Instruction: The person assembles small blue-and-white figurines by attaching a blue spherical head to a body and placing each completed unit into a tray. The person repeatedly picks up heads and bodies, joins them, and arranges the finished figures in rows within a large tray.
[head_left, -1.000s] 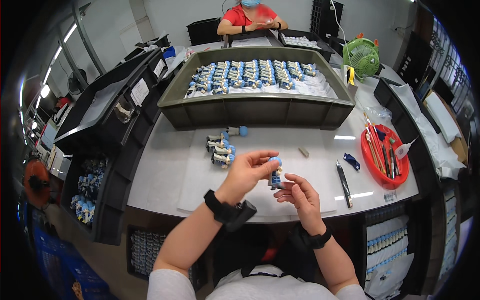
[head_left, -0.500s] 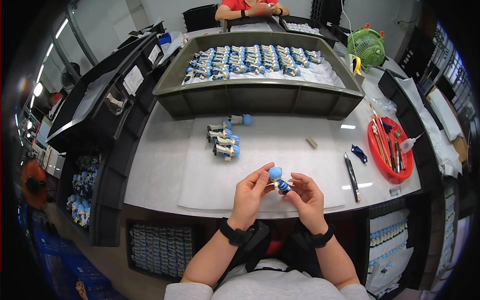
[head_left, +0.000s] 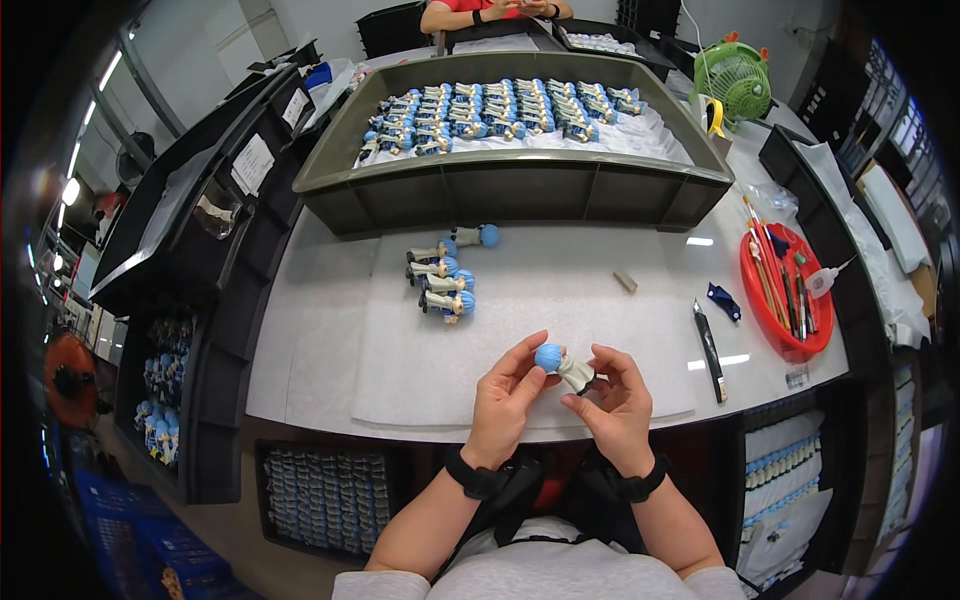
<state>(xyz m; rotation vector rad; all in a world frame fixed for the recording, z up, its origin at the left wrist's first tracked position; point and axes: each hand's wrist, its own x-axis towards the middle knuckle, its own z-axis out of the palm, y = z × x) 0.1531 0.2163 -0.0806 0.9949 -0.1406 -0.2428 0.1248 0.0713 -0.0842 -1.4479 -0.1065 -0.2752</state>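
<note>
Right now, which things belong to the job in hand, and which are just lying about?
Likely in the job:
blue-haired figurine, in left grip and right grip
loose figurines on white sheet
arranged figurines in olive-grey tray

Likely just lying about:
black pen-shaped tool
grey block
red bowl of brushes
green fan

Left forearm (head_left: 430,525) low in view, between 6 and 7 o'clock, aimed toward 1. Right forearm (head_left: 685,530) around 4:30, aimed toward 11; the two converge. Left hand (head_left: 508,405) just below centre, near 6; fingers toward 1, thumb and forefinger pinched at the tips. Right hand (head_left: 620,408) at left hand's 3 o'clock, near it, apart; thumb toward 10:30, fingers curled over toward 11, grip light. Both palms face inward, at similar height.
</note>
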